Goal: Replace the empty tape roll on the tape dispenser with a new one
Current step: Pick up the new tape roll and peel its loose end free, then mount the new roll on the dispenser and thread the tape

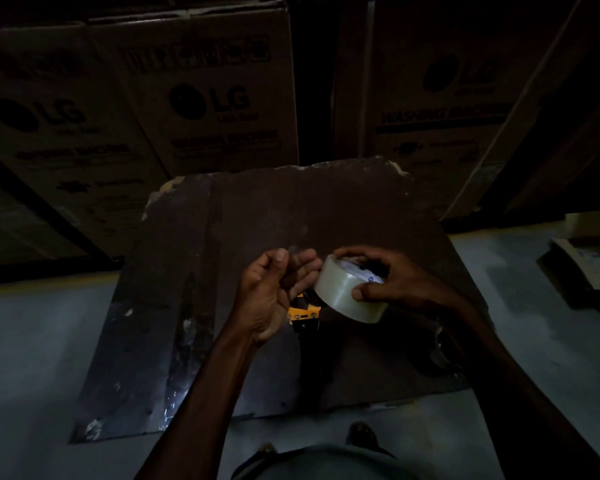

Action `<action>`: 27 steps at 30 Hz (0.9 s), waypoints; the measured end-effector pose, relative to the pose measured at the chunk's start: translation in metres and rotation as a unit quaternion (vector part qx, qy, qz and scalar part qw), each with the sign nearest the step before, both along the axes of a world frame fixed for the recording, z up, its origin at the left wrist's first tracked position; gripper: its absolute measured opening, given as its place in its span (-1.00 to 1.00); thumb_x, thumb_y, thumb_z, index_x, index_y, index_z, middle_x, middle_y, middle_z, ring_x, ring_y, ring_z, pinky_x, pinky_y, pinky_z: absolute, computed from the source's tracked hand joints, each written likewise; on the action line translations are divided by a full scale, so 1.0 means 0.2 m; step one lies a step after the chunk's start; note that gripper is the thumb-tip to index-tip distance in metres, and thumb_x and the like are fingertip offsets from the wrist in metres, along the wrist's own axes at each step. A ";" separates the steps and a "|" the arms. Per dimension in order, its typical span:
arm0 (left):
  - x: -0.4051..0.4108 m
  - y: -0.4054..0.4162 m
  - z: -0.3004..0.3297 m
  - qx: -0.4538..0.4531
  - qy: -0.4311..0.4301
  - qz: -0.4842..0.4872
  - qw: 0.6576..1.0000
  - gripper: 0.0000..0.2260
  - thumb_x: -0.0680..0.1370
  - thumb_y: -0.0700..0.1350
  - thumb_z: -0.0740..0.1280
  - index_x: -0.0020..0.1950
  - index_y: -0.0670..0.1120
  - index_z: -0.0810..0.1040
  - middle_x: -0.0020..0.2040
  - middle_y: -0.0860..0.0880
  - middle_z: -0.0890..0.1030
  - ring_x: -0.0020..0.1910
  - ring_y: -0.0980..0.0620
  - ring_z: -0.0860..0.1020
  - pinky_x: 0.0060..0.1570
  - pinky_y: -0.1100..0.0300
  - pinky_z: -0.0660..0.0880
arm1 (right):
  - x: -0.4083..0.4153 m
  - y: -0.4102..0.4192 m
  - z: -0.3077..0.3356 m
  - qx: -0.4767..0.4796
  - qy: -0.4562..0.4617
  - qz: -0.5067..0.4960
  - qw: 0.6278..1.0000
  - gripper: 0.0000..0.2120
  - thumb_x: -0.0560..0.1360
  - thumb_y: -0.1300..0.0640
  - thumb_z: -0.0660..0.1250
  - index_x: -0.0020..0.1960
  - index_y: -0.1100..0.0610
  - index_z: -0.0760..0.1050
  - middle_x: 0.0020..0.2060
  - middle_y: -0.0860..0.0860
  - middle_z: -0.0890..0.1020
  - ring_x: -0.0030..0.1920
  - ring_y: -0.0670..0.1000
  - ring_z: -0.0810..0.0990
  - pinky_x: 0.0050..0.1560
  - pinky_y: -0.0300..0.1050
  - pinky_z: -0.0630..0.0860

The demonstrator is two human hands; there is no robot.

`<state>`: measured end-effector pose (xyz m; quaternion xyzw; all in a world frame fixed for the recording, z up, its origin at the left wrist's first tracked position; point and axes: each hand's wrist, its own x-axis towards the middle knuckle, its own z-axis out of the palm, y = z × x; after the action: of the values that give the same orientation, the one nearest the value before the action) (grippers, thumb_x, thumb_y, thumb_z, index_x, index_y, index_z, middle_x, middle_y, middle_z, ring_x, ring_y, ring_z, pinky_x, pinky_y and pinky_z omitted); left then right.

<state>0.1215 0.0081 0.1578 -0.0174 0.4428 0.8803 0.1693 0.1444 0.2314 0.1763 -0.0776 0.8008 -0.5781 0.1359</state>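
A full roll of clear tape (343, 292) is gripped in my right hand (392, 278), thumb on its outer face and fingers over the top rim. My left hand (271, 289) is just left of the roll, fingers curled, thumb and forefinger pinched near the roll's edge; whether they hold the loose tape end I cannot tell. Below the two hands the yellow-and-black tape dispenser (303, 315) lies on a dark brown board (257, 223), mostly hidden by my hands and the roll.
Large cardboard appliance boxes (201, 98) stand close behind the board, with more boxes (440, 81) at the right. Grey floor (35, 341) surrounds the board. A dark round object (442, 344) lies at the board's right, under my right forearm. Flat cardboard pieces (582, 265) lie at the far right.
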 end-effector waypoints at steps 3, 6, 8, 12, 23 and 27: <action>-0.02 -0.01 -0.05 -0.046 0.023 0.036 0.998 -0.86 0.61 -0.15 0.19 -0.08 -0.12 0.52 -0.08 -0.10 0.70 -0.10 -0.07 0.68 -0.03 0.04 0.63 | -0.03 -0.01 -0.01 -0.005 -0.001 0.005 1.000 -0.29 0.22 0.05 0.58 0.32 -0.16 0.44 0.29 -0.10 0.56 0.24 -0.14 0.57 0.17 -0.15 0.58; -0.06 -0.06 -0.12 -0.128 0.056 0.065 0.988 -0.87 0.49 -0.07 0.32 -0.12 -0.12 0.57 -0.21 -0.02 0.66 -0.23 0.02 0.63 -0.15 0.10 0.62 | -0.06 -0.01 -0.04 0.011 0.008 0.009 1.000 -0.21 0.24 0.15 0.62 0.39 -0.10 0.40 0.32 -0.10 0.53 0.29 -0.12 0.54 0.22 -0.11 0.56; -0.09 -0.11 -0.16 -0.218 0.091 0.065 0.969 -0.88 0.51 -0.08 0.34 -0.16 -0.10 0.59 -0.31 0.04 0.64 -0.31 0.11 0.59 -0.14 0.08 0.56 | -0.09 -0.01 -0.07 0.034 0.022 0.011 0.999 -0.18 0.23 0.13 0.63 0.41 -0.12 0.38 0.34 -0.12 0.50 0.30 -0.15 0.52 0.24 -0.13 0.54; -0.14 -0.18 -0.20 -0.306 0.126 0.033 0.943 -0.85 0.56 -0.25 0.30 -0.18 -0.09 0.57 -0.36 0.12 0.64 -0.33 0.20 0.55 -0.12 0.09 0.52 | -0.15 -0.02 -0.11 0.025 0.009 0.019 0.999 -0.18 0.25 0.23 0.62 0.42 -0.07 0.37 0.34 -0.11 0.50 0.29 -0.18 0.52 0.23 -0.23 0.52; -0.23 -0.24 -0.39 -0.420 0.185 0.028 0.888 -0.80 0.53 -0.28 0.35 -0.18 0.02 0.53 -0.28 0.09 0.59 -0.33 0.31 0.54 -0.24 0.39 0.48 | -0.31 -0.04 -0.30 0.127 0.047 0.056 0.989 -0.16 0.16 0.17 0.61 0.39 -0.10 0.39 0.33 -0.08 0.48 0.34 -0.12 0.47 0.32 -0.22 0.44; -0.22 -0.21 -0.47 -0.433 0.150 0.036 0.888 -0.79 0.50 -0.32 0.37 -0.22 -0.03 0.52 -0.28 0.07 0.57 -0.36 0.39 0.53 -0.29 0.48 0.45 | -0.35 -0.05 -0.38 0.160 0.065 0.073 0.982 -0.16 0.17 0.24 0.63 0.37 -0.01 0.40 0.33 -0.09 0.43 0.31 -0.23 0.40 0.35 -0.35 0.34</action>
<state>0.0768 -0.0338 0.0634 0.0275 0.7991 0.5989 0.0448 0.0736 0.2216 0.1007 -0.1505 0.8824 -0.4246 0.1361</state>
